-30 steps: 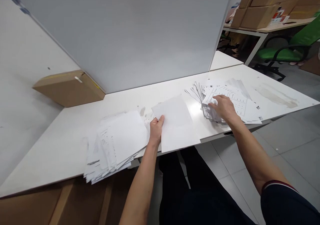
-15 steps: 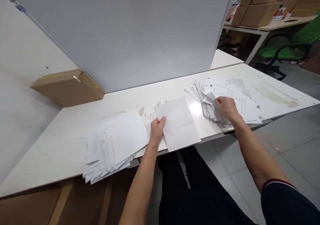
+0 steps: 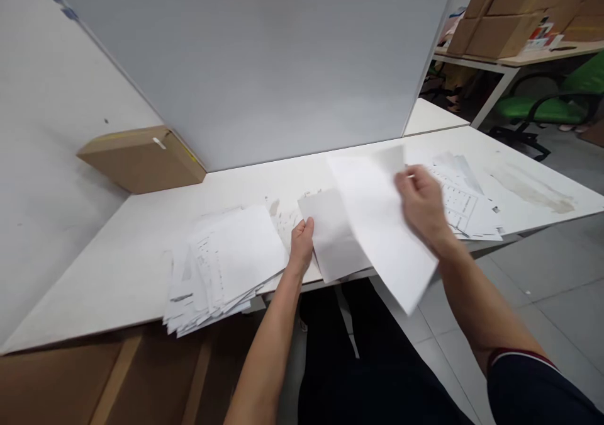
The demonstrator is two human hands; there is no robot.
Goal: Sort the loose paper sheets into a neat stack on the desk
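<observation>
My left hand point(image 3: 302, 243) grips the left edge of a blank white paper point(image 3: 333, 239) near the table's front edge, thumb on top. Whether it is one sheet or several I cannot tell. Between the fingers of my right hand point(image 3: 421, 206) is another white sheet point(image 3: 377, 217), lifted and slightly curved, its left part covering some of the first paper. The right hand is blurred by motion. Beyond it lies a loose pile of printed papers point(image 3: 460, 201), partly hidden by hand and sheet. To the left of my left hand rests a fanned stack of papers point(image 3: 245, 249).
A cardboard box point(image 3: 146, 160) leans in the corner at the back left. A grey-white panel point(image 3: 283, 66) rises behind the white table point(image 3: 117, 274). Cardboard boxes point(image 3: 503, 34) stand on another desk at the far right, near a green chair point(image 3: 538, 107).
My right hand has lifted a sheet off the right pile and brought it leftward over the paper in my left hand. My left hand keeps its grip. The view has shifted slightly.
</observation>
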